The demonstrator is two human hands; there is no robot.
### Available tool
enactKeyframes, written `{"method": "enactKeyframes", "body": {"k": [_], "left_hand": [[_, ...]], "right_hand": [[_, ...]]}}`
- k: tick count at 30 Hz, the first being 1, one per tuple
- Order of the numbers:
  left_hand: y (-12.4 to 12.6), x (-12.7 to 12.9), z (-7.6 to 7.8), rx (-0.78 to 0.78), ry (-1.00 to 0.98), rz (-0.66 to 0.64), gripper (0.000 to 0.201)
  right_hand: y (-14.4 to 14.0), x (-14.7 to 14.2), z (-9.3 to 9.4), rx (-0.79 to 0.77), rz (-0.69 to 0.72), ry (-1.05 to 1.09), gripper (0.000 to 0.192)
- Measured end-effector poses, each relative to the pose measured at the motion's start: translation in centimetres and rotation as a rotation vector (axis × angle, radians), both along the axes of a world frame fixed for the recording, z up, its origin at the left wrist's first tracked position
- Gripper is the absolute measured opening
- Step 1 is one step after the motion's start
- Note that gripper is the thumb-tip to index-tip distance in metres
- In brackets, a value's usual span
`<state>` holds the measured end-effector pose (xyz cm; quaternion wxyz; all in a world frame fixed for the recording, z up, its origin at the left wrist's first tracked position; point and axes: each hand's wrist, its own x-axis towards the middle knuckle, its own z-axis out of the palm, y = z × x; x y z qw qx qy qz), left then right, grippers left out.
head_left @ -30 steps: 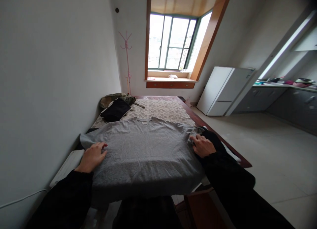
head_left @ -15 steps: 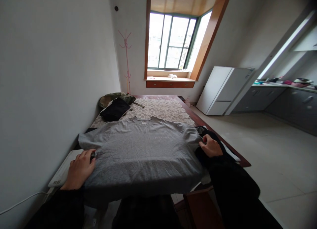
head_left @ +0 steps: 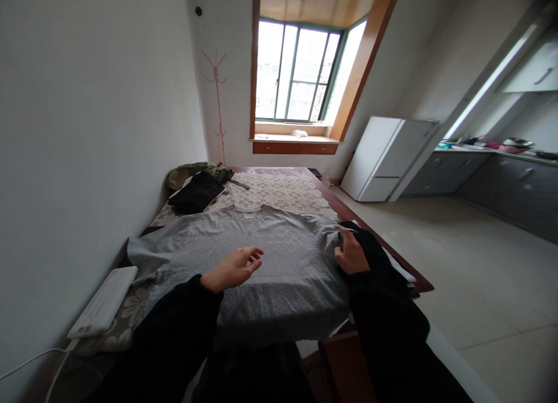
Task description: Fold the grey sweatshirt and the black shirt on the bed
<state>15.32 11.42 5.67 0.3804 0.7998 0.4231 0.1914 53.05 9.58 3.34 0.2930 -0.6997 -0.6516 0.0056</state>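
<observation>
A grey short-sleeved T-shirt (head_left: 279,275) lies spread out over the table, its neckline away from me and its lower edge hanging over the near side. Above the middle of the shirt is my left hand (head_left: 235,268), fingers loosely stretched and holding nothing that I can see. At the right sleeve is my right hand (head_left: 352,255), thumb and forefinger apart; whether they touch the cloth I cannot tell. Dark clothing (head_left: 377,255) lies beside and beneath that hand.
On the left by the wall sits a white device with a cable (head_left: 104,301). A black cloth item (head_left: 198,192) and a greenish bag (head_left: 213,170) lie at the far left of the patterned tablecloth (head_left: 283,189). A brown stool or chair (head_left: 349,368) stands near the table's front.
My left hand has moved right from the shirt's left edge to above its middle. The dark object by its fingers is out of sight. My right hand's fingers have spread near the sleeve.
</observation>
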Motion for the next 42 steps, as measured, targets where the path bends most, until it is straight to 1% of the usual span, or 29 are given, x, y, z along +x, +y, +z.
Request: {"method": "enactKeyframes", "body": {"k": [1, 2, 3, 4, 6, 9, 11, 13, 15, 18, 20, 22, 24, 26, 29, 30, 32, 33, 35, 38, 42], "left_hand": [[1.3, 2.6, 0.1, -0.061, -0.029, -0.03, 0.033], [2.8, 5.1, 0.1, -0.161, -0.043, -0.063, 0.033], [4.5, 7.5, 0.0, -0.207, -0.052, -0.083, 0.036], [6.2, 9.8, -0.1, -0.234, -0.057, -0.094, 0.04], [9.5, 13.9, -0.7, -0.266, -0.053, -0.089, 0.047], [13.9, 18.3, -2.0, -0.251, -0.021, -0.042, 0.062], [16.2, 20.2, -2.9, -0.212, 0.003, -0.02, 0.069], [18.0, 21.5, -3.8, -0.171, 0.022, -0.014, 0.069], [19.5, 22.2, -4.7, -0.14, 0.037, -0.015, 0.059], [21.3, 22.9, -5.9, -0.111, 0.044, -0.032, 0.037], [22.3, 23.3, -6.5, -0.106, 0.029, -0.064, 0.03], [22.9, 23.7, -6.9, -0.112, 0.004, -0.106, 0.036], [23.3, 24.2, -7.2, -0.129, -0.023, -0.155, 0.051], [23.6, 24.5, -7.5, -0.15, -0.044, -0.205, 0.061], [23.8, 24.6, -7.7, -0.159, -0.059, -0.248, 0.067], [23.9, 24.6, -7.8, -0.156, -0.061, -0.254, 0.068], [24.0, 24.4, -7.8, -0.145, -0.063, -0.26, 0.071], [24.1, 24.3, -7.8, -0.138, -0.063, -0.264, 0.072], [24.3, 23.8, -7.7, -0.124, -0.058, -0.27, 0.072], [24.5, 22.5, -7.3, -0.086, -0.031, -0.272, 0.068], [24.6, 20.4, -6.6, 0.019, 0.017, -0.264, 0.056]], "right_hand": [[0.1, -0.7, 0.0, 0.019, 0.102, -0.014, 0.076], [0.1, -1.4, -0.1, 0.016, 0.206, -0.035, 0.081], [0.1, -2.0, -0.2, -0.003, 0.305, -0.06, 0.085], [0.0, -2.6, -0.4, -0.029, 0.388, -0.086, 0.088], [-0.2, -3.5, -0.9, -0.075, 0.491, -0.141, 0.092], [-0.7, -4.2, -1.9, -0.103, 0.518, -0.222, 0.093], [-0.9, -4.4, -2.7, -0.121, 0.503, -0.26, 0.093], [-1.0, -4.6, -3.3, -0.143, 0.49, -0.263, 0.092], [-1.2, -4.7, -3.8, -0.148, 0.452, -0.241, 0.086], [-1.7, -4.5, -4.2, -0.133, 0.349, -0.228, 0.067], [-2.2, -4.1, -4.6, -0.12, 0.307, -0.232, 0.054], [-2.6, -3.7, -4.9, -0.094, 0.312, -0.232, 0.043], [-2.8, -3.3, -5.1, -0.047, 0.328, -0.214, 0.039], [-2.9, -3.1, -5.2, 0.007, 0.341, -0.166, 0.04], [-2.8, -3.3, -5.2, 0.029, 0.376, -0.087, 0.049], [-2.8, -3.3, -5.3, 0.02, 0.375, -0.074, 0.052], [-2.7, -3.5, -5.6, 0.015, 0.325, -0.059, 0.055], [-2.6, -3.6, -5.8, 0.026, 0.284, -0.054, 0.054], [-2.6, -3.5, -6.2, 0.065, 0.231, -0.041, 0.043], [-2.6, -3.2, -6.7, 0.126, 0.265, -0.022, 0.031], [-2.7, -3.1, -6.5, 0.157, 0.312, 0.013, 0.031]]}}
